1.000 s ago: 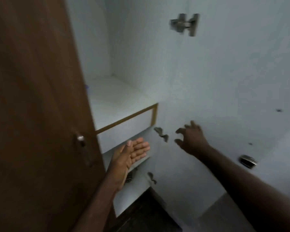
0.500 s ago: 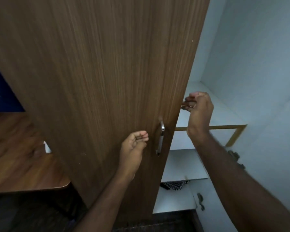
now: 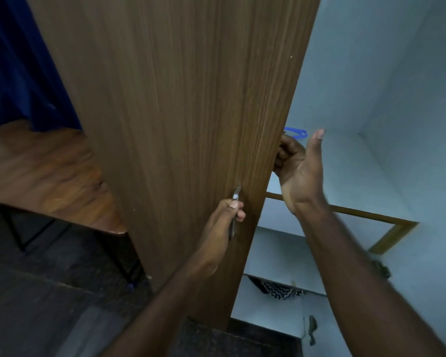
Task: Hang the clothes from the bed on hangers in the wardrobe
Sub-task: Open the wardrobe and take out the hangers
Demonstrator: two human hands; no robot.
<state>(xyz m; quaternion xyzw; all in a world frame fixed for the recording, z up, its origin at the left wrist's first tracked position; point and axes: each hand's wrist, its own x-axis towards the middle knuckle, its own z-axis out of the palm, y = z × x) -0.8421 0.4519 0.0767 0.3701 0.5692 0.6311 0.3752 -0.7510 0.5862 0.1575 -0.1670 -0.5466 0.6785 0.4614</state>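
The wardrobe door (image 3: 178, 124) is held with both hands, so the step in hand is judged to be the opening of the wardrobe, which is only a preparation, and no garment is hung yet. The metal handle (image 3: 236, 195) is gripped by the left hand (image 3: 223, 222), the fingers being curled round it. The free edge of the door is held by the right hand (image 3: 299, 171), its fingers hooked behind the edge and the thumb stretched upward. Beside the door the white inside is seen: on an upper shelf (image 3: 345, 171), just beyond the right hand, a blue object (image 3: 298, 132) is lying, which may be a hanger, though most of it is hidden. A patterned cloth (image 3: 278, 291) is seen in a lower compartment. The clothes and the bed are not in view, and no rail is shown. For the next move the door is probably to be swung fully aside — then both grips must be released, a hanger taken and the clothes fetched. A wooden table (image 3: 49, 176) stands near on the left, so the swing should be watched.
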